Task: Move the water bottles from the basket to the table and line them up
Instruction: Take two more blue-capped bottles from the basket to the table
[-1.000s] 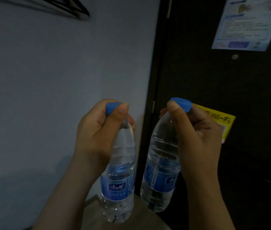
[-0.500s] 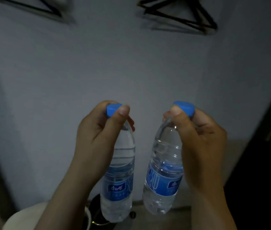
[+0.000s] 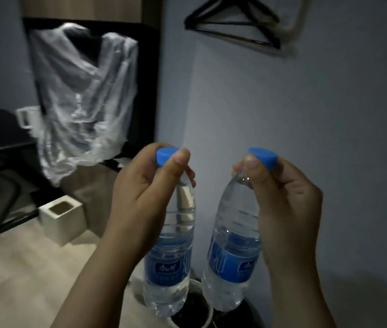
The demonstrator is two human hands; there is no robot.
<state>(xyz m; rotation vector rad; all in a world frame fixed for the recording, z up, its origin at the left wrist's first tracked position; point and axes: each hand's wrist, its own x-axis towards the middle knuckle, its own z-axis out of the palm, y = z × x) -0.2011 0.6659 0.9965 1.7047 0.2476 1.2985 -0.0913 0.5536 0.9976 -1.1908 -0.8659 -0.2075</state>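
Mid-carry, judging by both bottles aloft. Centre-left: left hand [image 3: 145,197] clamped round neck of left bottle [image 3: 171,256], hanging upright. Centre-right: right bottle [image 3: 232,252], slightly tilted, apart from first, neck pinched by right hand [image 3: 287,200]. Next, likely: find table, set both upright, side by side.

1. The left bottle [image 3: 178,235] and right bottle [image 3: 237,216] are clear, glossy plastic with ribbed walls (the contents show through).
2. The left cap [image 3: 165,155] and right cap [image 3: 264,157] are smooth, matt blue plastic.
3. The left label [image 3: 166,266] and right label [image 3: 232,261] are shiny blue film.
4. The hanging garment [image 3: 83,102] is thin, creased white cloth.
5. The wall [image 3: 306,114] is smooth and matt.
6. The floor [image 3: 10,268] is pale and wood-grained, with a dull sheen.
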